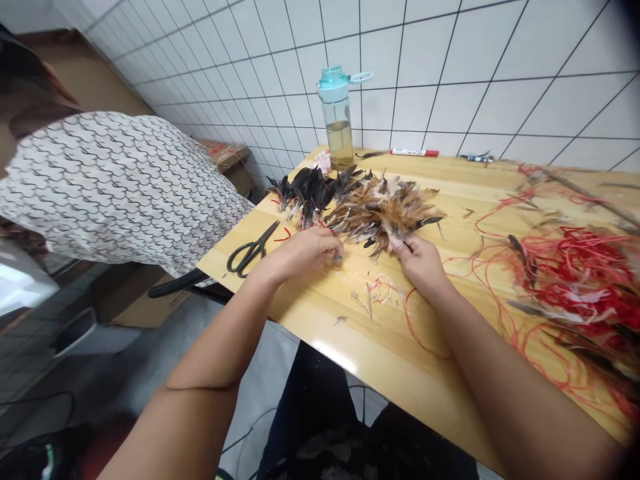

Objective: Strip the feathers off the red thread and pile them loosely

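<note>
The right hand (423, 267) is clamping its grip, thumb against fingers, on the narrow end of one brown feather bunch (395, 210). That bunch is lying on the surface (395, 363), left of its middle and toward the far edge, the gripped end facing the near edge. The left hand (313, 253) is curling its fingers just beside the bunch, nearer the left edge; whether this second grip is closing on anything, I cannot tell. Black feathers (313, 187) are lying beyond the left hand, too crowded to count. One white loop (390, 288) is resting between the two hands, closer to the near edge. One pair of scissors (261, 246) is lying open by the left edge. One bottle (340, 137) is standing at the far left corner, and one marker (414, 153) is lying along the far edge. Red strands (575, 280), uncountable, are tangling across the right part. One other person (110, 180) is sitting beyond the left edge.
</note>
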`<state>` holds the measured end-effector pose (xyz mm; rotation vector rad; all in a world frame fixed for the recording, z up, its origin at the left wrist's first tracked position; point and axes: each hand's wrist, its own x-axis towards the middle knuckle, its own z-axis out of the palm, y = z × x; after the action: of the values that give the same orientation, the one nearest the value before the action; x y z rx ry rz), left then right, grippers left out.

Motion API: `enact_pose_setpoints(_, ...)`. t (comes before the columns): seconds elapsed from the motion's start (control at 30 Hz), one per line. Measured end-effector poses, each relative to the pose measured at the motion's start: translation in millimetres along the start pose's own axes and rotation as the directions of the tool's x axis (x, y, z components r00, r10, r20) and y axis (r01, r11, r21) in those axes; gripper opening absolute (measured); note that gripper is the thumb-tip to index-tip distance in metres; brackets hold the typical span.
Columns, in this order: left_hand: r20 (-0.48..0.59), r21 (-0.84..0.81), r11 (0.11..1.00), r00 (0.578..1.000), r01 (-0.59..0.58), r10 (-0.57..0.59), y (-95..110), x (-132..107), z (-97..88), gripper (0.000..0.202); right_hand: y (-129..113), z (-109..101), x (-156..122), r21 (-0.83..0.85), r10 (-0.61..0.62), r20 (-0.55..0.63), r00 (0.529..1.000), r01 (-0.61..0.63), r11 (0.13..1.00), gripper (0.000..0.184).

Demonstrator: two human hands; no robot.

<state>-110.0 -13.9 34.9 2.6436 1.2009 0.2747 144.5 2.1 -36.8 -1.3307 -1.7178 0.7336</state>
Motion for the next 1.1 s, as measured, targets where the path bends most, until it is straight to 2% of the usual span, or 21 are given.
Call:
enact_pose_setpoints(0.13, -0.046, -0.007, 1.000, 0.998, 0.029, -0.029, -7, -5, 23.1, 0.027, 1, 3, 0, -0.015, -0.009, -0.019, 1.000, 0.009, 1.000, 0.026)
enact_pose_setpoints(0.23, -0.105, -0.023, 0.999, 0.994, 0.023, -0.025, -10, 3, 31.1, 0.020, 2, 4, 0, -0.011, -0.003, -0.024, 1.000, 0.002, 1.000, 0.024)
enact_pose_setpoints(0.37, -0.205, -0.101, 0.994, 0.977, 0.034, -0.054, -2, 17, 21.5, 0.012, 3, 4, 1, 0.037, 0.010, -0.041, 0.999, -0.009, 0.999, 0.023)
enact_pose_setpoints(0.43, -0.266, -0.262, 0.964, 0.957, 0.046, -0.118, 6, 28, 13.8, 0.007, 4, 3, 2, 0.081, 0.042, -0.065, 0.997, -0.037, 0.996, 0.025)
enact_pose_setpoints(0.5, -0.296, -0.515, 0.856, 0.929, 0.040, -0.221, 14, 44, 9.6, 0.003, 5, 3, 2, 0.135, 0.073, -0.100, 0.992, -0.059, 0.989, 0.027)
enact_pose_setpoints(0.6, -0.228, -0.813, 0.582, 0.906, 0.023, -0.355, 26, 72, 14.0, 0.005, 6, 1, 2, 0.193, 0.101, -0.148, 0.984, -0.072, 0.979, 0.029)
enact_pose_setpoints(0.7, -0.124, -0.941, 0.339, 0.915, 0.015, -0.385, 35, 94, 28.7, 0.012, 5, -1, 1, 0.213, 0.133, -0.166, 0.977, -0.096, 0.972, 0.028)
enact_pose_setpoints(0.77, -0.095, -0.973, 0.233, 0.914, 0.000, -0.395, 38, 102, 40.3, 0.013, 4, -2, 0, 0.219, 0.144, -0.171, 0.975, -0.105, 0.970, 0.027)
enact_pose_setpoints(0.83, -0.091, -0.984, 0.175, 0.903, -0.018, -0.420, 38, 103, 49.7, 0.012, 2, -1, 0, 0.223, 0.161, -0.168, 0.973, -0.121, 0.967, 0.028)
enact_pose_setpoints(0.9, -0.104, -0.987, 0.157, 0.894, -0.038, -0.435, 37, 100, 54.9, 0.016, 1, 0, 0, 0.219, 0.179, -0.173, 0.969, -0.139, 0.966, 0.030)
enact_pose_setpoints(1.0, -0.111, -0.988, 0.147, 0.888, -0.050, -0.446, 35, 94, 54.7, 0.023, 0, 2, -1, 0.203, 0.198, -0.176, 0.964, -0.161, 0.966, 0.030)
enact_pose_setpoints(1.1, -0.098, -0.990, 0.134, 0.870, -0.037, -0.483, 37, 90, 51.1, 0.017, 0, 4, -3, 0.181, 0.223, -0.159, 0.962, -0.194, 0.964, 0.030)
